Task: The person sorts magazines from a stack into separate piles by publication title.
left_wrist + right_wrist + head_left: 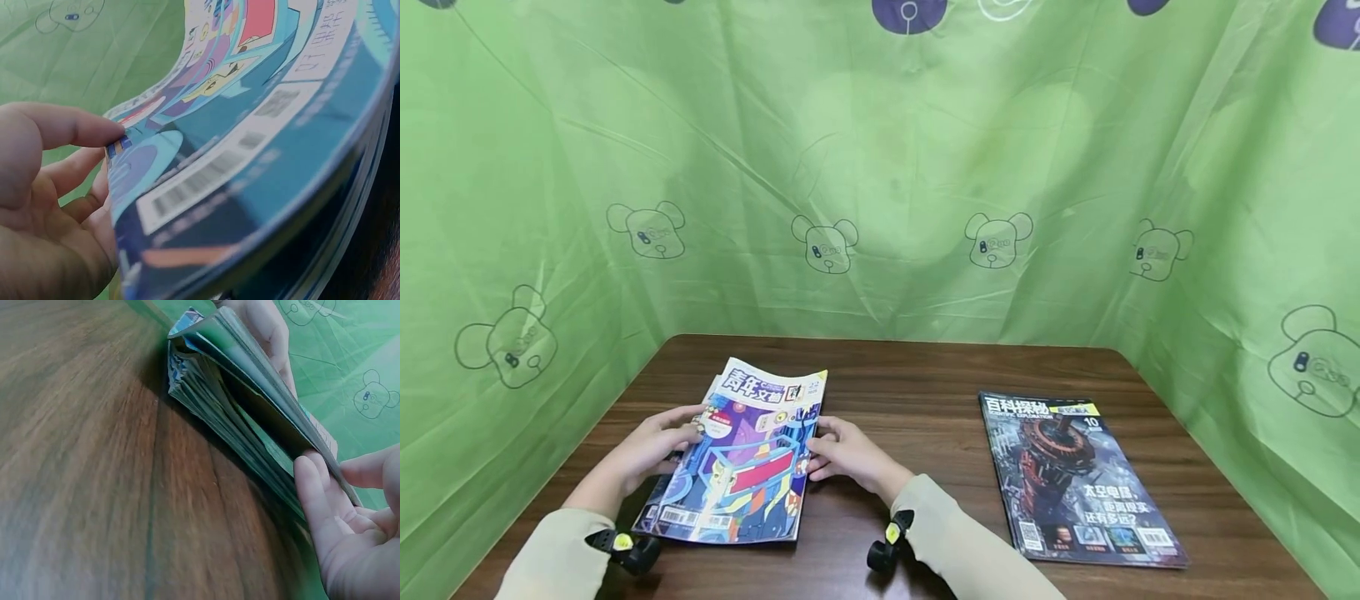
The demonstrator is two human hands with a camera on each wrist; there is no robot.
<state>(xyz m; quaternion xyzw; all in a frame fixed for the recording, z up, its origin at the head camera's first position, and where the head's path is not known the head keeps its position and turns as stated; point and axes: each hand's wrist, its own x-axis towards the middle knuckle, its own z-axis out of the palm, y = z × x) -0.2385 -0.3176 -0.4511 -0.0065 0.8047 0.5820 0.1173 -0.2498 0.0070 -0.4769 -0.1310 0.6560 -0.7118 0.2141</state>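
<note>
A colourful magazine (752, 475) with a purple and blue cover lies at the left of the table, over at least one more magazine (651, 512) that peeks out at its left edge. My left hand (651, 446) pinches its left edge, and the cover bends upward there in the left wrist view. On the opposite side, my right hand (853, 454) grips the right edge. The right wrist view shows a gap between the raised upper magazine (275, 381) and the thick pages beneath (231, 437), with fingers (309, 481) at that gap.
A dark magazine (1075, 483) with a red and black machine on its cover lies flat at the right. The wooden table (895, 392) is enclosed by a green curtain (895, 167) with bear outlines at the back and sides.
</note>
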